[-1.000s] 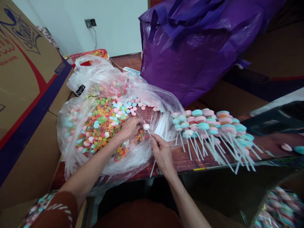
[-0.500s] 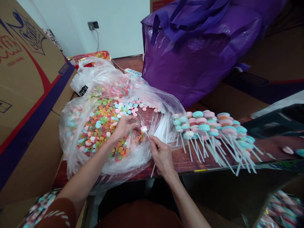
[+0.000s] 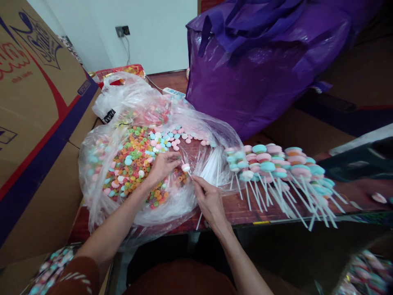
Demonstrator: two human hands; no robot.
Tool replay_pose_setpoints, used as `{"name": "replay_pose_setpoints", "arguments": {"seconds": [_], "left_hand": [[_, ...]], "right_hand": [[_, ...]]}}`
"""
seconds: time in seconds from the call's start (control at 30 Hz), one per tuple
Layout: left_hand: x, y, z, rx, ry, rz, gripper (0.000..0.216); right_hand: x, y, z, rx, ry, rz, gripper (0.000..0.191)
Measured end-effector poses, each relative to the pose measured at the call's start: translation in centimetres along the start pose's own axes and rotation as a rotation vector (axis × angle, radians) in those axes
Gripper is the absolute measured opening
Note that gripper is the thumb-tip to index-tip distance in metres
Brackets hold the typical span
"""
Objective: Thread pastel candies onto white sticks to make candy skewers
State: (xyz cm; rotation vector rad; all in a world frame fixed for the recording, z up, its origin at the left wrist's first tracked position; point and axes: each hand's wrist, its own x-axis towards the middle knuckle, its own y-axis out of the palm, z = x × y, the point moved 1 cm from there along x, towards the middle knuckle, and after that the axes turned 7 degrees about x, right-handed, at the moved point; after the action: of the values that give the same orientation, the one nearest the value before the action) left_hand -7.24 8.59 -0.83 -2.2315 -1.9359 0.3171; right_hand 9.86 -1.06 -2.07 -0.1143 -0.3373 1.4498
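Observation:
My right hand (image 3: 210,198) pinches a thin white stick between thumb and fingertips. At the stick's top sits a small pink-and-white marshmallow (image 3: 186,167). Just left of it, my left hand (image 3: 164,167) hovers over the sweets with its fingers drawn together; whatever they hold, if anything, is hidden. Below that hand, colourful gummy rings (image 3: 135,153) lie mixed with marshmallow discs in a clear plastic bag (image 3: 181,207). More pink, blue and white discs (image 3: 175,137) are scattered along its far side. A bundle of bare white sticks (image 3: 211,168) lies beyond my right hand.
Rows of finished marshmallow skewers (image 3: 276,164) lie on the wooden table (image 3: 239,215) to the right. Behind them stands a large purple bag (image 3: 258,73). A cardboard box (image 3: 39,135) rises at the left. Packed sweets (image 3: 368,270) sit in a container at lower right.
The view has shifted slightly, so the table and bags appear a little farther right. My left fingers have come closer together near the stick; my right hand keeps its pinch.

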Motion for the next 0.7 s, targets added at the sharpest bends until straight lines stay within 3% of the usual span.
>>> {"name": "replay_pose_setpoints", "arguments": {"seconds": [0.27, 0.53, 0.7], "left_hand": [[-0.5, 0.5, 0.1, 0.074, 0.052, -0.015, 0.023], [-1.7, -0.1, -0.9, -0.241, -0.151, 0.027, 0.032], [-1.6, 0.1, -1.3, -0.324, -0.234, 0.042, 0.047]], "right_hand": [[0.0, 0.3, 0.1, -0.063, -0.039, -0.016, 0.037], [0.2, -0.2, -0.4, -0.081, -0.038, 0.063, 0.034], [0.2, 0.4, -0.1, -0.073, -0.074, 0.006, 0.033]]}}
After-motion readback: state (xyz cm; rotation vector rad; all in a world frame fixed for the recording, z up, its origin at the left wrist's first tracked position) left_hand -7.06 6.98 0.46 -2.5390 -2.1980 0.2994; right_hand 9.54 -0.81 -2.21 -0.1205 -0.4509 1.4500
